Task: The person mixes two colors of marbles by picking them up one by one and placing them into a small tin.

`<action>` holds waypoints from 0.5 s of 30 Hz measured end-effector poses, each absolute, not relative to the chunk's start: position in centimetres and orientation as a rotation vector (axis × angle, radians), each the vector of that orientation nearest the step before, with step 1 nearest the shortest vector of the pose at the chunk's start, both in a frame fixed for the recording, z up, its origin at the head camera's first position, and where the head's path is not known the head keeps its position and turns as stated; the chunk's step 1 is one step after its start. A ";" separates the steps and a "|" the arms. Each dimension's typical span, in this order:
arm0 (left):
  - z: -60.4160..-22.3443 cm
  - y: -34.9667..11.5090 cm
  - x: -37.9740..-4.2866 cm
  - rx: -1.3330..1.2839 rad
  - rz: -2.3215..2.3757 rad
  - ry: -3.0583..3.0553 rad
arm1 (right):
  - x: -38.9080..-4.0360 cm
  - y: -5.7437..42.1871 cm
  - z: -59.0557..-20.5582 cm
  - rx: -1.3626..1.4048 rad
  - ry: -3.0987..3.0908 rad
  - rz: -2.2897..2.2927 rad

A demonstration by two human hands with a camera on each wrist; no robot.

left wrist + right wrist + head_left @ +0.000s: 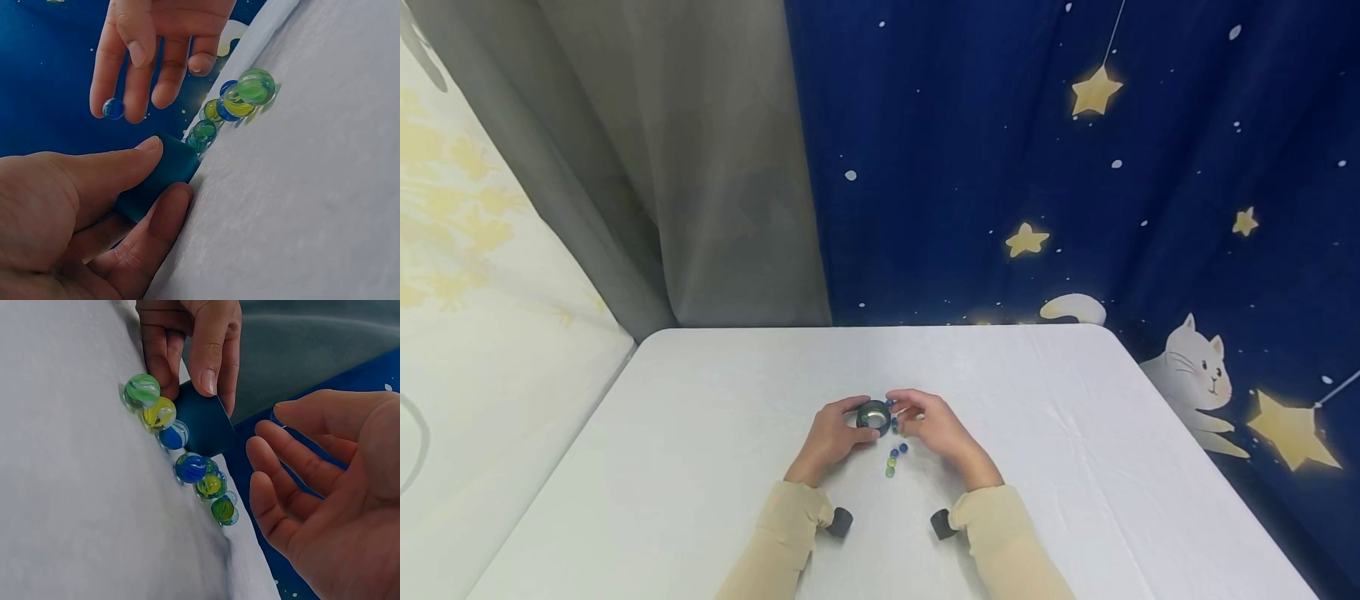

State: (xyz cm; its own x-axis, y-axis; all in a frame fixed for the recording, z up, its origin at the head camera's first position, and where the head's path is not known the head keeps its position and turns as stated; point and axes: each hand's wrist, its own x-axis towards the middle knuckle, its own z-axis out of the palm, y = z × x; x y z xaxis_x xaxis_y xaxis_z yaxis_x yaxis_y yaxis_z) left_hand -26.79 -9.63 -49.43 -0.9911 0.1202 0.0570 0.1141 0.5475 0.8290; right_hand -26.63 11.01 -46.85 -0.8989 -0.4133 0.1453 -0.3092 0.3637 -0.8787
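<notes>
My left hand (833,435) grips a small round cup (164,172), dark teal outside with a silvery inside, thumb on one side and fingers on the other. The cup's mouth faces up in the head view. Just right of it is my right hand (938,427), palm toward the cup, with a blue marble (113,109) held at its fingertips. In the right wrist view that marble is mostly hidden behind the thumb. Beside the cup on the white cloth lie several glass marbles, among them a green one (142,391), a yellow one (159,414) and a blue one (190,468).
A white-covered table (700,467) spreads around both hands. Behind it hang a grey curtain (730,167) and a dark blue curtain (940,167) with stars and a cat. Black wrist devices (840,522) sit at both cream sleeves (1011,533).
</notes>
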 end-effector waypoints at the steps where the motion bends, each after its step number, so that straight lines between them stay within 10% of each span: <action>1: -49.5 -9.6 -26.8 0.211 1.478 2.759 | -26.6 11.0 -46.8 -0.673 2.501 -1.596; 15: -49.4 -9.4 -26.8 0.188 1.436 2.786 | -24.7 10.6 -43.3 -0.627 2.407 -1.669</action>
State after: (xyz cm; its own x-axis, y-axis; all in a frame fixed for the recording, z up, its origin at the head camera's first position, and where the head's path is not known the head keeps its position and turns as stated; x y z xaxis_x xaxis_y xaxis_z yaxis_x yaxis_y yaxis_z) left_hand -26.84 -9.42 -49.42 -0.9928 0.1070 0.0538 0.1059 0.5745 0.8116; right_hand -24.68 10.63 -43.29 -0.9021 -0.4160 0.1147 -0.2533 0.2952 -0.9213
